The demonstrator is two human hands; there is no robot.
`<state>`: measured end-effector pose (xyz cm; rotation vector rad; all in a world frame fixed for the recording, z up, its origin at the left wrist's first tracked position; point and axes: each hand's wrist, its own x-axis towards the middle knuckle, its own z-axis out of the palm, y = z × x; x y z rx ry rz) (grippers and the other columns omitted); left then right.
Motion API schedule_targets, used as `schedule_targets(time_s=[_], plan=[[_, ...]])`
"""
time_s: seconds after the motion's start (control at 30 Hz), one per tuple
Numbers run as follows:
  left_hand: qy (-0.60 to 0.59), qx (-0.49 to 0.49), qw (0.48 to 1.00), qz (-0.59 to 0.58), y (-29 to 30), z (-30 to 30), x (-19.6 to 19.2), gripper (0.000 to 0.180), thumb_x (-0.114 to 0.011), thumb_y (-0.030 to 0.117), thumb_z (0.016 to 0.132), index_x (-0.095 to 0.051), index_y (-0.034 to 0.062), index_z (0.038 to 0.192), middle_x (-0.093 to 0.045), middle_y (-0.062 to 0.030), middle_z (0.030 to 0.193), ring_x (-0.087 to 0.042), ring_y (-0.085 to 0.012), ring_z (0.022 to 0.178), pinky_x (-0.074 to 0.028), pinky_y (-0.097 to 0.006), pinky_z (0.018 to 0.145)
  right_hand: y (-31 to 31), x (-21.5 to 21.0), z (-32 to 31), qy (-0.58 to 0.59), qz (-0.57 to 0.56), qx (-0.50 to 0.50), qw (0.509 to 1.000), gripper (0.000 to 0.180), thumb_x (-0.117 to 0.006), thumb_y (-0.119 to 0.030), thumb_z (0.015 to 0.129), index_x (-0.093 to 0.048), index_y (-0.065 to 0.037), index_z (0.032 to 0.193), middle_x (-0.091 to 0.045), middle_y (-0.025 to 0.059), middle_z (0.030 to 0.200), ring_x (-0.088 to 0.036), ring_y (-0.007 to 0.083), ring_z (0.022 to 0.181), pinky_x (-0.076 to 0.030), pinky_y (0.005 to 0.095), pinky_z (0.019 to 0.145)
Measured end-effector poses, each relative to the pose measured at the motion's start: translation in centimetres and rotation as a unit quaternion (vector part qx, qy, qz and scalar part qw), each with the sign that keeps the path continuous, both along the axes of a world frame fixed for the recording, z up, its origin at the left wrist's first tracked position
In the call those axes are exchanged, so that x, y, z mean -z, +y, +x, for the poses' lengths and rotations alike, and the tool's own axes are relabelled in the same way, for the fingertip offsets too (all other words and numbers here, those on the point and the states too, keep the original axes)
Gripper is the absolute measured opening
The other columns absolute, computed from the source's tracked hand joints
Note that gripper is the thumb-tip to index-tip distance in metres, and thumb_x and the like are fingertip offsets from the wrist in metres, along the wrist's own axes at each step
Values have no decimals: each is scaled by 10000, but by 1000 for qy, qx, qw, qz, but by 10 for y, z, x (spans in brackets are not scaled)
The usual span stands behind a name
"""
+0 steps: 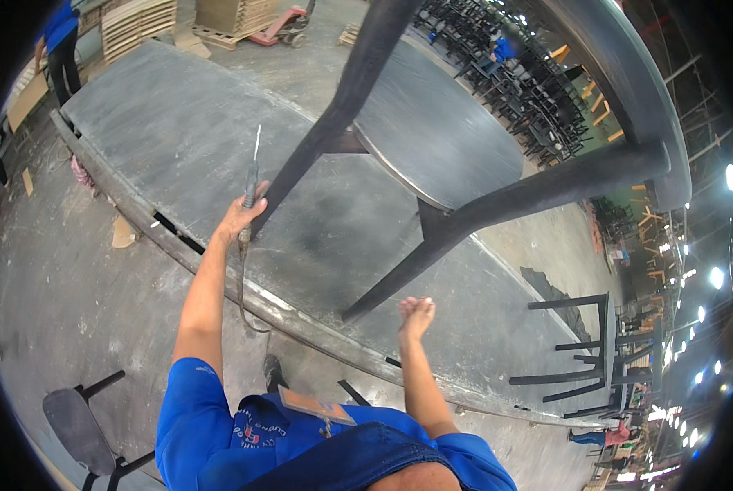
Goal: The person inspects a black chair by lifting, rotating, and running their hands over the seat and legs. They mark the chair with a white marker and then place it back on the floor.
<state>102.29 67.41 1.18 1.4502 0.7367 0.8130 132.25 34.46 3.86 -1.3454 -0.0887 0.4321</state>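
A dark wooden chair [442, 123] stands on the large grey worktable [162, 98] in front of me, with its round seat facing up and its backrest [640, 74] rising close at the upper right. My left hand [246, 214] is closed around a slim dark hand tool [252, 182] with a thin bright metal shaft pointing up and a hose trailing from its lower end. That hand is right beside the chair's left leg, and I cannot tell whether they touch. My right hand [417, 317], its fingers curled together, is just right of the nearer leg's foot; its contents are hidden.
More dark chair frames [583, 348] lie at the table's right end. Another chair [76, 425] is on the floor at the lower left. Stacked boards [137, 29] and a red pallet truck [281, 29] stand behind. A person in blue [60, 49] is at the far left.
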Motion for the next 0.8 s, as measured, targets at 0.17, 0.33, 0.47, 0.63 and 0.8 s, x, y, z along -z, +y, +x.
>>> schedule_targets(time_s=[0.17,0.33,0.47,0.63,0.8], plan=[[25,-42,995,-92,-5,9,16,660,-605,453,881,-435,38,1366,-491,-96,1326,-407,-205,1250,-284,-326,1057,37,84,-3,59,14,-120,991,261,-415,-321,980,-450,-67,1032,-631,151,818,-646,266,743,-528,381,680],[37,-123,989,74,-41,15,22,577,-566,395,913,-453,-3,1315,-520,-117,1251,-444,-214,1175,-324,-326,1015,22,77,9,98,0,-190,977,239,-431,-255,941,-512,-38,1002,-613,151,731,-623,279,677,-520,381,602],[66,-116,983,129,-122,28,14,479,-529,314,938,-486,-34,1265,-529,-132,1201,-461,-204,1141,-347,-337,990,-46,45,41,83,-10,-152,985,208,-476,-217,918,-523,-25,983,-598,149,682,-610,276,618,-528,410,575],[-7,-134,986,96,-249,70,-45,534,-552,350,923,-493,-78,1238,-555,-154,1146,-507,-221,1090,-381,-334,952,-154,-20,80,91,-1,-105,990,207,-489,-218,923,-512,-21,987,-590,153,693,-610,278,601,-539,411,542],[13,-119,986,115,-346,122,-99,559,-559,380,918,-495,-81,1227,-559,-174,1125,-509,-232,1079,-388,-343,937,-252,-67,120,70,40,-54,995,150,-408,-138,938,-482,-8,951,-578,154,662,-615,274,566,-545,385,506]])
